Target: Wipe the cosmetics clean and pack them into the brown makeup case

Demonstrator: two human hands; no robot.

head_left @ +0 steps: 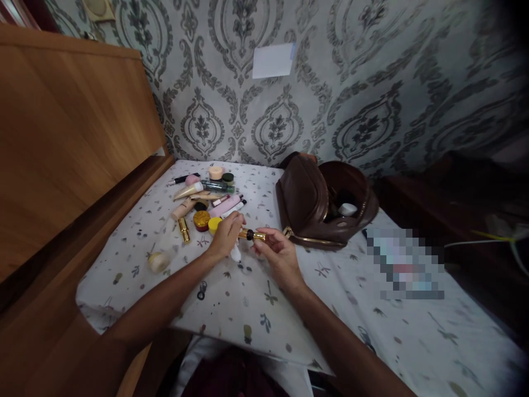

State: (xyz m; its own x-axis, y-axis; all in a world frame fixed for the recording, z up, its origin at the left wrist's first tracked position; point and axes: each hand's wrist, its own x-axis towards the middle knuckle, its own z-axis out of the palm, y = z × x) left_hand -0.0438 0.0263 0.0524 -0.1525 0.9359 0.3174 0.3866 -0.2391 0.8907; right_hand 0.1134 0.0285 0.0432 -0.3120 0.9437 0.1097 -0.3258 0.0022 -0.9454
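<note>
Both my hands meet over the front middle of the table around a gold lipstick tube (258,236) with a dark band between its gold parts. My left hand (226,234) pinches its left end, while the fingers of my right hand (281,255) close on the right end. A small white item (235,253) shows just below my left hand; its kind is unclear. Beside that hand are a yellow-lidded jar (214,224), an amber-gold jar (201,221) and another gold lipstick tube (184,230). Behind them lie a pink tube (225,205) and a cream tube (188,191).
An unzipped brown leather bag (308,196) stands right of my hands, a white item (347,209) inside. A peach-lidded jar (215,173) and dark bottle (217,187) lie farther back. A pale round item (158,262) sits at left. A wooden cabinet (78,121) borders the patterned tablecloth (264,309).
</note>
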